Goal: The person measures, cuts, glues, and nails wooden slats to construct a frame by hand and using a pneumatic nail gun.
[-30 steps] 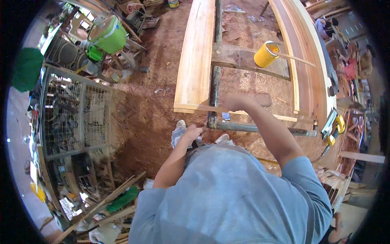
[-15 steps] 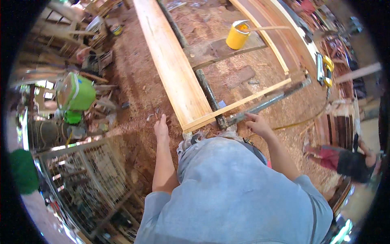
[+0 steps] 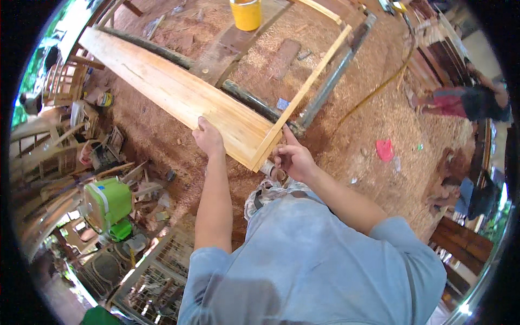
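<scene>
1. Long pale plank (image 3: 179, 95): lying across dark rails above the sawdust floor, long axis running from upper left down to the near end at centre.
2. Left hand (image 3: 208, 140): resting on the plank's near edge, fingers together.
3. Right hand (image 3: 292, 160): at the plank's end corner, fingers curled, pinching the thin strip (image 3: 306, 89).
4. Yellow bucket (image 3: 246, 13): plain, top centre.

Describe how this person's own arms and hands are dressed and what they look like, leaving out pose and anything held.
Both forearms are bare from above the elbow down. The left hand and right hand wear no gloves, and no watch or ring is visible. Short sleeves of a faded light blue-grey shirt, loose and creased, cover the upper arms.
</scene>
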A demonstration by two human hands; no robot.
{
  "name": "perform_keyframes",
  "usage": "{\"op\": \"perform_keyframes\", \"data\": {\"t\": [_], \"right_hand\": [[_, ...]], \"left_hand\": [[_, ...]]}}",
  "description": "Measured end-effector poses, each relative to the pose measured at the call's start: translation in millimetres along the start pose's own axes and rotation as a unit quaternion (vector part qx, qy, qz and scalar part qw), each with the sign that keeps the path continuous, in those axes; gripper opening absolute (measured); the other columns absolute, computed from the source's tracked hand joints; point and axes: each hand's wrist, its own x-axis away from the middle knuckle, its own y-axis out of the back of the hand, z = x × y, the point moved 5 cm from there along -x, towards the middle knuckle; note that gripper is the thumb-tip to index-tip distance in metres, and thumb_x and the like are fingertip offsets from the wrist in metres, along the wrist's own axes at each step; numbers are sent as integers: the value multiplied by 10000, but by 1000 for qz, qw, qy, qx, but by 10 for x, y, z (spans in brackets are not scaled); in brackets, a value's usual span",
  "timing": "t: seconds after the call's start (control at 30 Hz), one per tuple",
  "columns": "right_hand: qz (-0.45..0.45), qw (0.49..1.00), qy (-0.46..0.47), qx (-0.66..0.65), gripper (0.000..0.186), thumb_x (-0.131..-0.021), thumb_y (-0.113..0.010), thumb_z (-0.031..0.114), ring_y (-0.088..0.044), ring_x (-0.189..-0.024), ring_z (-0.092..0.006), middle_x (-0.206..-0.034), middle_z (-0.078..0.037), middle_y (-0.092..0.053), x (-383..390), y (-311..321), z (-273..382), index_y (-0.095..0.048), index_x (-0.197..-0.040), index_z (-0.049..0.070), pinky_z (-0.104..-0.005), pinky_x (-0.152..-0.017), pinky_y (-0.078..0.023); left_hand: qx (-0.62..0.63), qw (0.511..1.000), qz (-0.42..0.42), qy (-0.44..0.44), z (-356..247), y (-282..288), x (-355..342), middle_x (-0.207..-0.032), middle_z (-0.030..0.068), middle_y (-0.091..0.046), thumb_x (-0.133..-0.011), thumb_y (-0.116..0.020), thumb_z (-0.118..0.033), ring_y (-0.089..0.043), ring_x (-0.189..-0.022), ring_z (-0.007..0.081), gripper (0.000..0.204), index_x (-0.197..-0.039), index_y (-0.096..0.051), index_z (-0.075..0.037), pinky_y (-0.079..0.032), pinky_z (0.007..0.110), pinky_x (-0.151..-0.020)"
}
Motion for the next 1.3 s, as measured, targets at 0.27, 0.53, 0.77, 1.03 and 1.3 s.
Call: {"op": "perform_keyframes", "data": {"t": [0.27, 0.53, 0.77, 1.03, 1.3], "right_hand": [[-7, 1000, -7, 19, 884, -841, -424, -21, -553, -636, -151, -854, -65, -576, 148, -149, -221, -80, -1557, 367, -309, -557, -470], [17, 1000, -6, -4, 887, -841, -409, -6, -552, -573, -150, -791, -63, -597, 175, -176, -521, -52, -1553, 383, -297, -481, -441], [26, 999, -43, 21, 913, -834, -460, -29, -543, -531, -155, -706, -83, -601, 359, -351, -1026, -30, -1561, 320, -276, -426, -426], [-7, 988, -67, 136, 129, -818, -560, 27, -527, -544, -136, -628, -49, -565, 582, 47, -1779, -615, -702, 34, -303, -462, -417], [-314, 929, 150, 127, 215, -941, -625, 251, -498, -540, -127, -664, -7, -536, 1148, 1644, -351, -604, -840, 62, -299, -493, -432]], "left_hand": [[-92, 995, -26, 14, 38, 23, -28, -1207, 369, -545, -968, -382, -517, -542, -1135, 457, 722, -1205, -499, 155, -415, 501, -982], [-73, 997, -18, 6, -70, 5, -2, -1251, 317, -553, -973, -351, -494, -540, -1160, 435, 692, -1247, -516, 120, -412, 496, -1006], [-110, 994, 0, 20, -178, 19, 91, -1254, 310, -553, -969, -349, -480, -565, -1130, 422, 682, -1254, -511, 119, -456, 491, -964], [-32, 999, 4, 14, -173, 26, 0, -1242, 320, -552, -972, -402, -456, -566, -1121, 430, 663, -1228, -503, 147, -454, 473, -970], [137, 976, 166, 46, 212, -65, 262, -1244, 264, -542, -963, -547, -465, -588, -1064, 342, 694, -1276, -397, 137, -489, 447, -934]]}}
